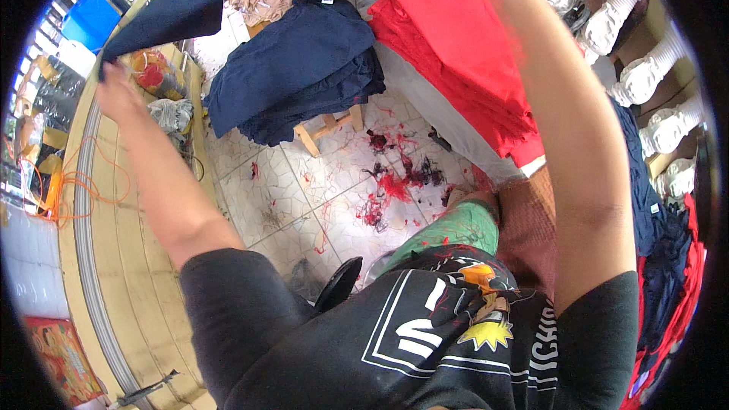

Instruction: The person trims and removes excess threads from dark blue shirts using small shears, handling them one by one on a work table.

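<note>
Up at the far left, my left hand [119, 93] is closed on a corner of a dark navy garment or cloth [186, 7]. The cloth is held up and stretches to the right, toward the top edge of the view. My right forearm [562, 83] reaches up and away past the top edge, so the right hand is out of sight. Below the raised cloth, a pile of folded navy garments [304, 61] lies over a small wooden stool [326, 130]. To its right is a tall stack of red garments [456, 53].
Red and dark thread scraps [395, 182] litter the tiled floor [292, 205]. A cream-coloured ledge [129, 258] runs down the left side, near a blue container [89, 19]. White wrapped bundles [644, 80] line the right, above more navy and red garments [668, 250].
</note>
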A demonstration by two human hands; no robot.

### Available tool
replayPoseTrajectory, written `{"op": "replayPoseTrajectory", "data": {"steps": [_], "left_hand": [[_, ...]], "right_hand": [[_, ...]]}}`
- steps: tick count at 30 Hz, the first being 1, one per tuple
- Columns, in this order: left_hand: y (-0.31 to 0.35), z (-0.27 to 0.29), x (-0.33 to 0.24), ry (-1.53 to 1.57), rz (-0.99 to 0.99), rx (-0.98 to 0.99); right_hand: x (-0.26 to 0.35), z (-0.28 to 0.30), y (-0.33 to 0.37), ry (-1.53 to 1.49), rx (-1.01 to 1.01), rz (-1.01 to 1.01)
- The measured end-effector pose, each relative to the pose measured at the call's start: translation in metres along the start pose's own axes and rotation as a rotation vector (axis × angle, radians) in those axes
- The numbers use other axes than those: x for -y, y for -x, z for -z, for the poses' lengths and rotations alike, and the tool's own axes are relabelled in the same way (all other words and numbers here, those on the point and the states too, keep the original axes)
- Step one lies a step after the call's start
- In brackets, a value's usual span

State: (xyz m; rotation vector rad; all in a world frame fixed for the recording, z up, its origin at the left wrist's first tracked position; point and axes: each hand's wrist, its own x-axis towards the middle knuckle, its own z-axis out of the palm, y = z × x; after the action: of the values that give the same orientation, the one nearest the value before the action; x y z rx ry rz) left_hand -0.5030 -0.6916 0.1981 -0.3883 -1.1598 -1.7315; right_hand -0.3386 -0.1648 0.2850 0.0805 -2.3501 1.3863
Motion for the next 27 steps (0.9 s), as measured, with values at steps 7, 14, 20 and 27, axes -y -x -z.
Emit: {"op": "replayPoseTrajectory", "data": {"steps": [7,14,20,27], "left_hand": [[0.208,0.146,0.135,-0.716,0.827,-0.435],[0.269,-0.021,0.128,-0.923,0.407,-0.423],[0.221,-0.226,0.055,-0.272,-0.093,-0.153],[0.485,-0.489,-0.107,0.331,-0.035,0.760]], "right_hand": [[-0.116,0.040,0.014,0.193,0.341,0.052],[-0.123,0.240,0.136,0.530,0.314,-0.145],[-0.027,0.299,0.248,1.141,0.174,-0.800],[-0.132,0.393,0.472,0.866,-0.397,-0.376]]}}
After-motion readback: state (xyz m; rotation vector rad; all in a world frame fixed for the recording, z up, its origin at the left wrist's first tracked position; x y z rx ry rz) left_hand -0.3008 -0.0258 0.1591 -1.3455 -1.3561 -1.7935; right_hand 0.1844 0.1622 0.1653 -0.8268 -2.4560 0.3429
